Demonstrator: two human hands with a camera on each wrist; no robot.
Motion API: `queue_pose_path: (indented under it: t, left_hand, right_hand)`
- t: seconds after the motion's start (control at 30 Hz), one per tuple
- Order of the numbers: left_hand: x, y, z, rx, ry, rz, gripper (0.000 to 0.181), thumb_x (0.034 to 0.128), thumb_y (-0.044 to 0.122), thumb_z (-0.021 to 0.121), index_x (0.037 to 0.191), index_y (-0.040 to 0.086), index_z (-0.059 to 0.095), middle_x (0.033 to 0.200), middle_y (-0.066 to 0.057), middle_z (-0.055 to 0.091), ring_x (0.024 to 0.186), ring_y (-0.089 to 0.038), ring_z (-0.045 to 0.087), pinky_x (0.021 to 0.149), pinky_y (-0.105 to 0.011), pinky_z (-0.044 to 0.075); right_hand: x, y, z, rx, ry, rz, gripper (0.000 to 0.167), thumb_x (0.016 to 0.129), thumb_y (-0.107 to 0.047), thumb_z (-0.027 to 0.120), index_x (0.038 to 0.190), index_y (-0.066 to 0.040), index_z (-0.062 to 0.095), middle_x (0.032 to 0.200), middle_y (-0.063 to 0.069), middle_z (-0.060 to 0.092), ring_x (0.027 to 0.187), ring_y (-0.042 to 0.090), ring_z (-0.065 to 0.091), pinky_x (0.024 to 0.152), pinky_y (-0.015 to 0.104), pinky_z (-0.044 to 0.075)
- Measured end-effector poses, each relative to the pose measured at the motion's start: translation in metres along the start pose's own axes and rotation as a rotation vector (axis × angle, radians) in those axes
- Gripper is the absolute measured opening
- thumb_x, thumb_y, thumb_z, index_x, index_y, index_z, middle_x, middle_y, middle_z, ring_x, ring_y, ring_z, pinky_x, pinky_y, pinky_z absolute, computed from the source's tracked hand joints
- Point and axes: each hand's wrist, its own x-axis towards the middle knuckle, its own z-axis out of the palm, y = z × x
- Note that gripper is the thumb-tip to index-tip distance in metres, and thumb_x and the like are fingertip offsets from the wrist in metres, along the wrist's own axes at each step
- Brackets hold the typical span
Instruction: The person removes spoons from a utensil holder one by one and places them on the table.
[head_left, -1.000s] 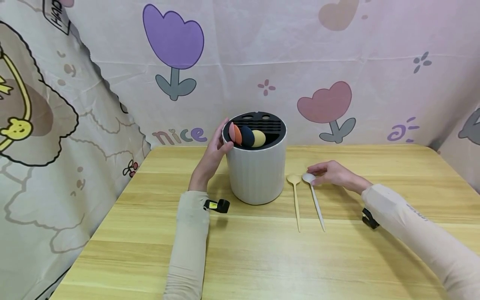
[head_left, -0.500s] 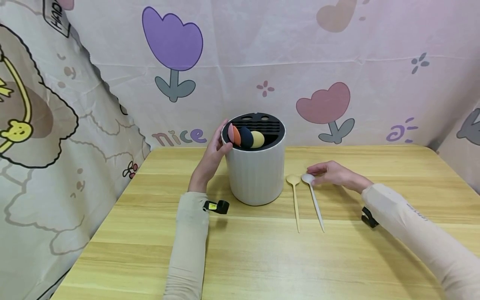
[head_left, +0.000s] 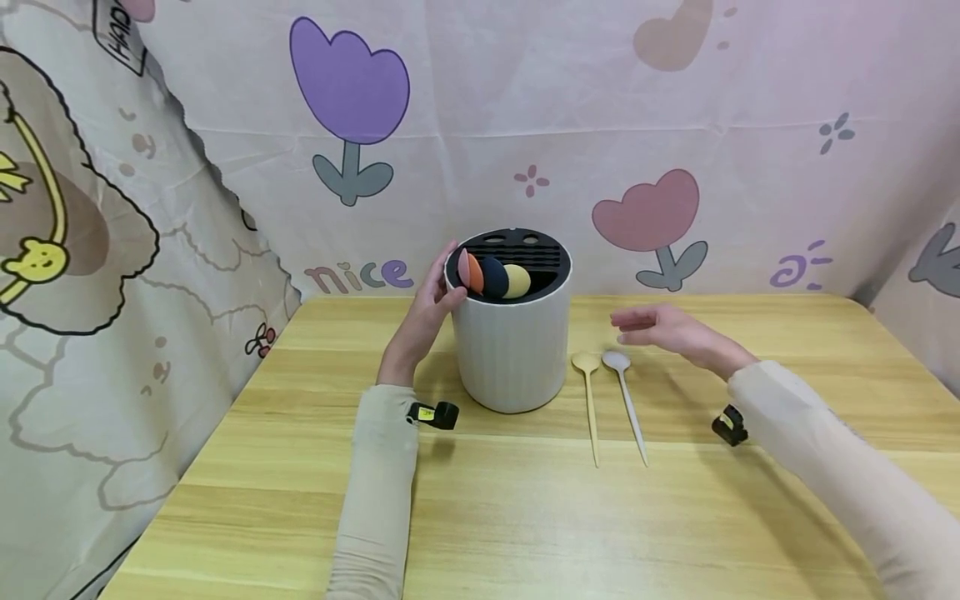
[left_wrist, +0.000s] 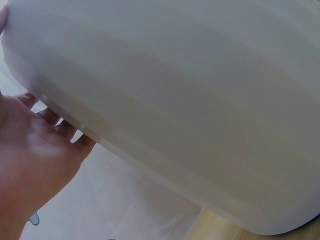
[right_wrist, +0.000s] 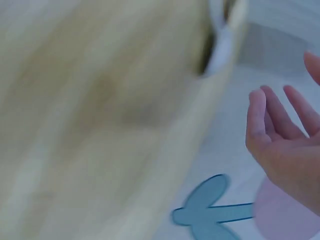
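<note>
A white ribbed utensil holder (head_left: pixel 512 358) with a black slotted top stands on the table. My left hand (head_left: pixel 420 325) holds its left side near the rim, thumb in front and fingers round the back. In the left wrist view the holder's wall (left_wrist: pixel 175 115) fills most of the picture. To its right lie a yellow spoon (head_left: pixel 587 363) and a white spoon (head_left: pixel 617 361), side by side, handles towards me. Just above and behind the white spoon hovers my right hand (head_left: pixel 678 335), fingers loosely extended and holding nothing; the right wrist view shows this hand (right_wrist: pixel 285 135) apart from the spoon.
Pink, orange, navy (head_left: pixel 493 277) and pale yellow (head_left: pixel 517 282) utensil heads stick up from the holder's top. Behind the wooden table (head_left: pixel 525 517) hangs a printed cloth (head_left: pixel 465 100) with flowers; another cloth hangs at the left.
My right hand has let go of the white spoon's head and risen off it. The spoon stays on the table. My left hand keeps its place on the utensil holder.
</note>
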Motion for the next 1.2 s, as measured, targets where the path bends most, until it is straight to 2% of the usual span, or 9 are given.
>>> queue_pose_path:
  t: [0.17, 0.37, 0.53, 0.67, 0.83, 1.03, 1.2]
  left_hand:
    - [-0.001, 0.000, 0.000, 0.004, -0.002, -0.007, 0.121, 0.0629, 0.081, 0.066, 0.156, 0.020, 0.017, 0.158, -0.007, 0.019, 0.140, -0.024, 0.026, 0.113, -0.050, 0.019]
    - [-0.001, 0.000, 0.000, 0.004, 0.002, -0.002, 0.120, 0.0638, 0.080, 0.066, 0.156, 0.020, 0.017, 0.157, -0.007, 0.020, 0.140, -0.024, 0.026, 0.114, -0.050, 0.018]
    - [0.001, -0.001, 0.002, 0.019, -0.006, -0.008, 0.119, 0.0639, 0.081, 0.065, 0.156, 0.022, 0.018, 0.158, -0.006, 0.019, 0.140, -0.023, 0.026, 0.113, -0.049, 0.019]
    - [0.000, 0.000, 0.001, 0.030, 0.006, -0.015, 0.121, 0.0619, 0.083, 0.064, 0.156, 0.023, 0.018, 0.158, -0.007, 0.020, 0.140, -0.023, 0.026, 0.113, -0.050, 0.020]
    - [-0.001, 0.001, 0.000, 0.029, 0.007, -0.014, 0.120, 0.0625, 0.083, 0.064, 0.156, 0.023, 0.017, 0.158, -0.007, 0.019, 0.140, -0.025, 0.026, 0.113, -0.051, 0.018]
    - [-0.001, 0.000, 0.000, 0.024, 0.003, -0.017, 0.119, 0.0638, 0.081, 0.064, 0.156, 0.023, 0.017, 0.158, -0.007, 0.020, 0.140, -0.026, 0.026, 0.113, -0.052, 0.018]
    - [-0.001, 0.000, 0.001, 0.020, 0.003, -0.018, 0.119, 0.0630, 0.081, 0.065, 0.156, 0.023, 0.018, 0.157, -0.007, 0.021, 0.139, -0.025, 0.027, 0.113, -0.051, 0.018]
  right_hand:
    - [-0.003, -0.027, 0.002, 0.028, 0.098, -0.051, 0.050, 0.095, -0.016, 0.063, 0.138, 0.004, 0.047, 0.135, 0.022, 0.052, 0.122, 0.033, 0.051, 0.102, 0.045, 0.039]
    - [-0.010, -0.053, 0.009, 0.047, 0.087, -0.101, 0.059, 0.095, -0.015, 0.063, 0.147, -0.003, 0.038, 0.137, 0.018, 0.053, 0.123, 0.030, 0.051, 0.099, 0.036, 0.043]
    - [-0.020, -0.072, 0.011, -0.010, 0.147, -0.143, 0.054, 0.096, -0.017, 0.062, 0.144, -0.002, 0.043, 0.134, 0.018, 0.055, 0.120, 0.027, 0.054, 0.094, 0.025, 0.045]
    - [-0.023, -0.090, 0.006, 0.009, 0.218, -0.189, 0.048, 0.096, -0.015, 0.061, 0.140, 0.000, 0.048, 0.133, 0.018, 0.056, 0.114, 0.014, 0.058, 0.089, 0.017, 0.046]
    - [-0.024, -0.110, -0.002, 0.039, 0.273, -0.225, 0.044, 0.096, -0.014, 0.062, 0.136, 0.001, 0.052, 0.130, 0.015, 0.059, 0.105, 0.004, 0.059, 0.085, 0.017, 0.048]
    - [-0.025, -0.127, 0.000, 0.061, 0.243, -0.248, 0.043, 0.096, -0.011, 0.061, 0.135, 0.003, 0.052, 0.128, 0.017, 0.060, 0.098, 0.004, 0.061, 0.078, 0.022, 0.051]
    - [-0.026, -0.137, 0.007, 0.058, 0.197, -0.257, 0.043, 0.096, -0.014, 0.060, 0.135, 0.002, 0.053, 0.128, 0.015, 0.060, 0.101, 0.005, 0.061, 0.082, 0.024, 0.051]
